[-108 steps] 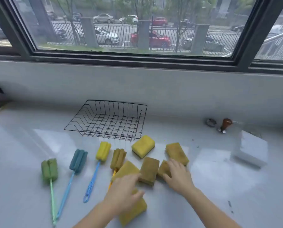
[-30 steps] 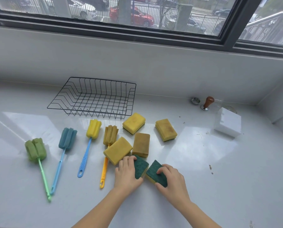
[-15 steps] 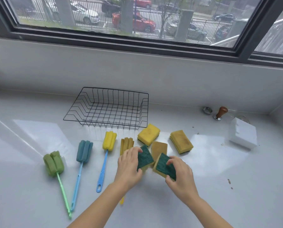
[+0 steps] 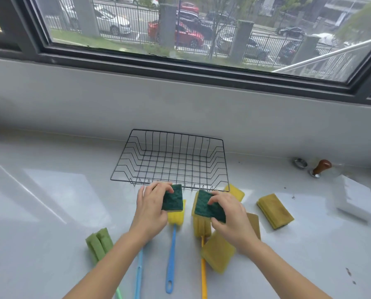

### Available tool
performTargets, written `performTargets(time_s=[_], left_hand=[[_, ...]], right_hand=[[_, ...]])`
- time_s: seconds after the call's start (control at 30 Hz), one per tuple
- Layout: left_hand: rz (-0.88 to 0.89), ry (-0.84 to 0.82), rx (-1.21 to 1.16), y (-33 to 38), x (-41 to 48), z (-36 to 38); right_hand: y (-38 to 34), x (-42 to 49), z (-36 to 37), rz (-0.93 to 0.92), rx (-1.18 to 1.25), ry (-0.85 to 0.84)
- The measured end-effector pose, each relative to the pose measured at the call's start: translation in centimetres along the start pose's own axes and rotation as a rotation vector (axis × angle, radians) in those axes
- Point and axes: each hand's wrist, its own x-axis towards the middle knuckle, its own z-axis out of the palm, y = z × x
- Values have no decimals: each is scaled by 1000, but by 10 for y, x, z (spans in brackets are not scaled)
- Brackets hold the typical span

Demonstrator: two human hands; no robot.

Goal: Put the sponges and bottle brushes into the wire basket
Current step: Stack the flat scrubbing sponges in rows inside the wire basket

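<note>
My left hand (image 4: 151,209) holds a sponge (image 4: 173,200) with its dark green scouring side up, just in front of the black wire basket (image 4: 220,162). My right hand (image 4: 232,219) grips a second green-faced sponge (image 4: 206,205) beside it. The basket holds nothing. On the counter lie more yellow sponges (image 4: 275,211) (image 4: 219,252) (image 4: 236,192), and bottle brushes below my hands: a green one (image 4: 98,243), a yellow-headed one with a blue handle (image 4: 171,251), an orange-handled one (image 4: 203,266) and a light blue handle (image 4: 138,275).
A white block (image 4: 355,200) sits at the right, with a wooden-knobbed tamper (image 4: 319,168) and a small metal ring (image 4: 300,162) behind it. The grey wall and window sill rise directly behind the basket.
Both hands picked up a sponge each from the counter and have lifted them forward to the basket's front edge. The view has moved closer.
</note>
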Motion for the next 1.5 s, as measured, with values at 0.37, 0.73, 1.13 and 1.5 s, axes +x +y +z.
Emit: performTargets(time_s=[0.37,0.73,1.13,1.5], left_hand=[[49,-101,15,-85,122,-40],[119,-243,135,-144,204,-8],[113,-171,258,-168,236,30],[103,-175,296,-136,198,13]], right_hand=[[-42,146,33,57,-40,-88],[-25,240,106,92,-142,-242],[6,283,145,100,-218,-172],[-19,259,121,98,-123,-111]])
